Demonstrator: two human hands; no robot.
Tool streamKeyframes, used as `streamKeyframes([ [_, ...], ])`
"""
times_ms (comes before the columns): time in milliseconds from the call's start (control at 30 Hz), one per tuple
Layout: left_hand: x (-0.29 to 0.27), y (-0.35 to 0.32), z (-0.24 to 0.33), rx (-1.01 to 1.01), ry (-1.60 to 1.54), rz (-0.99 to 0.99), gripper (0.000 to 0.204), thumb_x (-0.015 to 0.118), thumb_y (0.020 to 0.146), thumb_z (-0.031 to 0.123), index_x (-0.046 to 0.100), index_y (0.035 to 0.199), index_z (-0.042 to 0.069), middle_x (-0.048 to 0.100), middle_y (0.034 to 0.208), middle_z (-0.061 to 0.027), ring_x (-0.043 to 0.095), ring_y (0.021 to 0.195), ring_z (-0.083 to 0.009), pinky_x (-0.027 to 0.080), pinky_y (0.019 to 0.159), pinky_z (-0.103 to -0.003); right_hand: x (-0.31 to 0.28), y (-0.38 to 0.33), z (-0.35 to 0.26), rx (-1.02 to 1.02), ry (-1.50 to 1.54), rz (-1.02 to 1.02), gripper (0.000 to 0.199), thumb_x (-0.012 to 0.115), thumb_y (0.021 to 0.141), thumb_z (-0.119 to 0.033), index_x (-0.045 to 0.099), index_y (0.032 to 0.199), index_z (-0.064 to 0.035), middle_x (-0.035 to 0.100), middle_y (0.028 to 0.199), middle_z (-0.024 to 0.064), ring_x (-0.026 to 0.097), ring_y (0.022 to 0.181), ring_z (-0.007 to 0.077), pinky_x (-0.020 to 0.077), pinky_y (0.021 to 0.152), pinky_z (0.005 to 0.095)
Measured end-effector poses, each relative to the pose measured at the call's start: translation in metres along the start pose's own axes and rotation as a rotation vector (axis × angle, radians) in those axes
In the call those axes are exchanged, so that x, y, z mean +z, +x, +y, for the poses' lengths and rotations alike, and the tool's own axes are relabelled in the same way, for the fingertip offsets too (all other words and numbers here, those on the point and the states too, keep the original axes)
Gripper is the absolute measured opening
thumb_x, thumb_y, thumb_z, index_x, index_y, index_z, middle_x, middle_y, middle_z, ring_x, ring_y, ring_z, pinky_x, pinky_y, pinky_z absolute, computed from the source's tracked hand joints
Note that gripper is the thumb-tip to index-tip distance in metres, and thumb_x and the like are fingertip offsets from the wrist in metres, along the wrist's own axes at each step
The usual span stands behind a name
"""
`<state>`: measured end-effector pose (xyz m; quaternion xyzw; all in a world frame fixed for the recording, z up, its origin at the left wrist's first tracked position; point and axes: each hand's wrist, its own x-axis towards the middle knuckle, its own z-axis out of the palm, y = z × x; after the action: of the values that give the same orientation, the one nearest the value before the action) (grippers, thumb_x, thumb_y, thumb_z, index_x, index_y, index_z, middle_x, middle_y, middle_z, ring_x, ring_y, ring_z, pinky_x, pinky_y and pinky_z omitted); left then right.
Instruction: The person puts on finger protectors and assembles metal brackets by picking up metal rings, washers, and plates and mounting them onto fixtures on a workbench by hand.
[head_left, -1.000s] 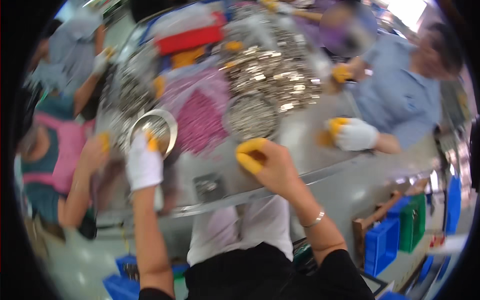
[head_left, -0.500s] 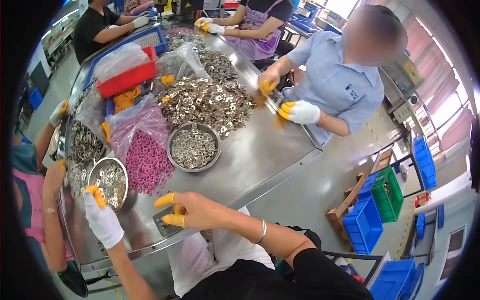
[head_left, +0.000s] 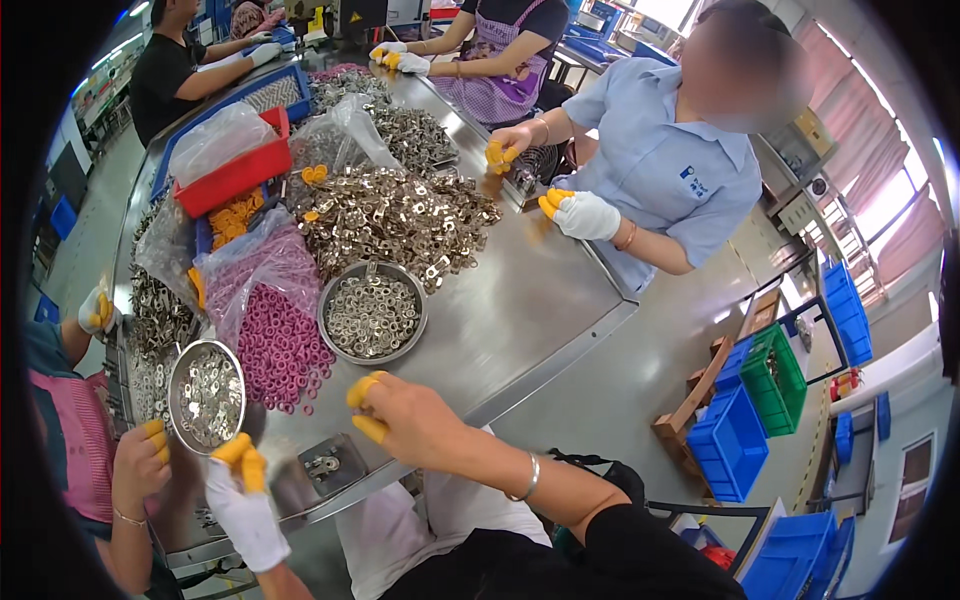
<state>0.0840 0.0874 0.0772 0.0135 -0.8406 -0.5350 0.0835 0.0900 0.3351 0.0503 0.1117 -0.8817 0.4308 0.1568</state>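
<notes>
My left hand, in a white glove with yellow fingertip covers, is beside the near rim of a steel bowl of small metal parts. Its fingertips are bunched together; whether a part sits between them is too small to tell. My right hand, bare but for yellow finger covers, hovers over the table's near edge with thumb and forefinger apart and nothing visible between them. Below and left of it, a small dark metal plate lies on the table with a few shiny pieces on it.
Pink rings spill from a plastic bag beside a second bowl of metal parts. Behind them lie a heap of metal clips and a red bin. Co-workers sit around the steel table; one's hand is close on my left.
My right hand has lifted off the metal plate, uncovering the pieces on it. My left hand has come down and right, to the near side of the bowl. The view has shifted slightly.
</notes>
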Motion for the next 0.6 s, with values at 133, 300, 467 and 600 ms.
streamKeyframes([
  [133,0.031,-0.025,0.000,-0.138,-0.110,-0.129,0.025,0.054,0.091,-0.005,0.065,0.112,0.003,0.065,0.095,-0.0052,0.058,0.079,-0.0123,0.049,0.074,-0.024,-0.013,-0.013,-0.003,0.057,0.208,0.013,0.016,0.068,0.083,0.000,0.059,0.096,-0.0045,0.060,0.090,0.0042,0.058,0.067,0.0182,0.0479,0.061,0.0294],
  [300,0.048,-0.018,0.020,-0.180,-0.359,-0.143,0.027,0.052,0.091,-0.006,0.065,0.113,0.004,0.065,0.093,-0.0046,0.058,0.075,-0.0122,0.049,0.072,-0.024,-0.015,-0.015,-0.002,0.096,0.259,0.065,0.018,0.069,0.081,0.003,0.060,0.095,-0.0037,0.059,0.088,0.0034,0.055,0.065,0.0143,0.0465,0.060,0.0266],
  [467,0.036,-0.011,-0.006,0.311,0.113,-0.056,0.025,0.053,0.091,-0.006,0.063,0.113,0.003,0.064,0.090,-0.0049,0.058,0.071,-0.0130,0.050,0.070,-0.024,-0.017,-0.020,-0.009,0.099,0.252,0.082,0.017,0.069,0.081,0.002,0.061,0.095,-0.0039,0.059,0.086,0.0031,0.054,0.065,0.0135,0.0456,0.059,0.0258],
  [600,0.033,-0.020,0.013,-0.002,-0.047,-0.147,0.023,0.055,0.090,-0.005,0.063,0.111,0.001,0.064,0.089,-0.0059,0.059,0.069,-0.0137,0.050,0.069,-0.024,-0.012,-0.020,-0.009,0.055,0.161,0.127,0.017,0.069,0.081,0.002,0.062,0.095,-0.0042,0.059,0.085,0.0025,0.054,0.064,0.0132,0.0449,0.058,0.0252],
])
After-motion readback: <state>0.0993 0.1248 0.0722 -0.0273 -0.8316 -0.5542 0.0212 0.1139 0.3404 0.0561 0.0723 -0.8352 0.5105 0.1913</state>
